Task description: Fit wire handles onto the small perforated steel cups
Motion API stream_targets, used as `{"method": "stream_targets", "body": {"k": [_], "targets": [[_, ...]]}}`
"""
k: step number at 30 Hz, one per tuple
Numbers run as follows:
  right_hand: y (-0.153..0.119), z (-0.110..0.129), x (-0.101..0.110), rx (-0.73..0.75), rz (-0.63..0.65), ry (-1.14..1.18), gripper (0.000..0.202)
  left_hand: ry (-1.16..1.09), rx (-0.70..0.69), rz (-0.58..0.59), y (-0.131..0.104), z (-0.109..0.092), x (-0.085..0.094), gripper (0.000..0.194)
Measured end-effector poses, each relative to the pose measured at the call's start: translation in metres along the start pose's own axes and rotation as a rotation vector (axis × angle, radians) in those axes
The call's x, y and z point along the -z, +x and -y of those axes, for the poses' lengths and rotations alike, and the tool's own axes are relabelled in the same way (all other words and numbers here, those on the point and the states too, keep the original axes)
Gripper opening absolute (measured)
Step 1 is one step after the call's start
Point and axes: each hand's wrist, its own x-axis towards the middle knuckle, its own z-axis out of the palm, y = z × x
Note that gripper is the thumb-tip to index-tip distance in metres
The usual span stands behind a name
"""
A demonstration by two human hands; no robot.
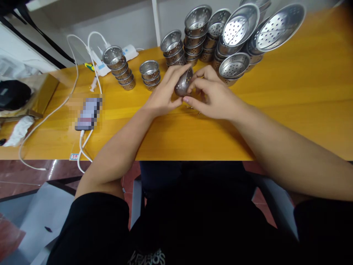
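A small perforated metal cup (pixel 183 84) is held tilted above the wooden table, between my two hands. My left hand (pixel 167 90) grips it from the left, with fingers over its top and the thumb below. My right hand (pixel 211 92) has curled fingers at the cup's right side, its thumb near the lower edge. A few tiny thin metal pieces (pixel 198 112) lie on the table under my right hand, too small to make out. Just behind my left hand stands a short stack of perforated cups (pixel 149 75).
Several more stacks of metal cups (pixel 193 44) stand along the back, with wide tilted ones (pixel 281 27) at the right. A leaning cup stack (pixel 118 66), a power strip (pixel 100 66), white cables (pixel 74 82) and a phone (pixel 88 114) are on the left. The table's front edge (pixel 193 159) is near my body.
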Motion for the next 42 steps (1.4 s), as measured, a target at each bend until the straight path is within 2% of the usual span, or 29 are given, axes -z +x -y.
{"method": "stream_targets", "body": {"k": [7, 13, 16, 19, 21, 24, 27, 31, 34, 37, 38, 40, 42], "targets": [[0.002, 0.001, 0.006, -0.097, -0.07, 0.017, 0.065, 0.014, 0.036, 0.02, 0.003, -0.003, 0.0, 0.079], [0.004, -0.002, 0.005, -0.131, -0.086, 0.069, 0.066, 0.012, 0.054, 0.034, 0.003, -0.013, 0.003, 0.074], [0.007, -0.004, 0.004, -0.138, -0.114, 0.101, 0.077, 0.018, 0.026, 0.044, 0.004, -0.011, 0.005, 0.075], [0.008, -0.003, 0.003, -0.163, -0.087, 0.131, 0.087, 0.017, 0.017, 0.054, 0.005, -0.009, 0.004, 0.071], [0.009, -0.001, 0.004, -0.179, -0.076, 0.128, 0.084, 0.019, 0.025, 0.052, 0.005, -0.007, 0.004, 0.068], [0.008, -0.004, 0.006, -0.184, -0.154, 0.079, 0.07, 0.032, 0.035, 0.049, 0.006, 0.0, 0.004, 0.073], [0.008, -0.014, 0.008, -0.189, -0.193, 0.046, 0.068, 0.043, 0.062, -0.038, 0.004, 0.016, 0.009, 0.084], [0.008, -0.031, 0.006, -0.118, -0.071, 0.07, 0.069, 0.113, 0.125, -0.243, -0.003, 0.05, 0.026, 0.102], [0.007, -0.035, 0.0, -0.06, -0.005, 0.068, 0.065, 0.167, 0.186, -0.306, -0.01, 0.082, 0.039, 0.093], [0.007, -0.035, -0.004, -0.025, 0.01, 0.072, 0.056, 0.137, 0.231, -0.578, -0.013, 0.11, 0.041, 0.098], [0.007, -0.034, -0.005, -0.014, 0.008, 0.074, 0.053, 0.114, 0.241, -0.637, -0.014, 0.117, 0.04, 0.101], [0.008, -0.035, -0.005, -0.006, 0.005, 0.081, 0.049, 0.062, 0.239, -0.681, -0.013, 0.127, 0.036, 0.102], [0.008, -0.036, -0.004, -0.013, 0.012, 0.097, 0.051, 0.007, 0.232, -0.658, -0.012, 0.133, 0.032, 0.103]]}}
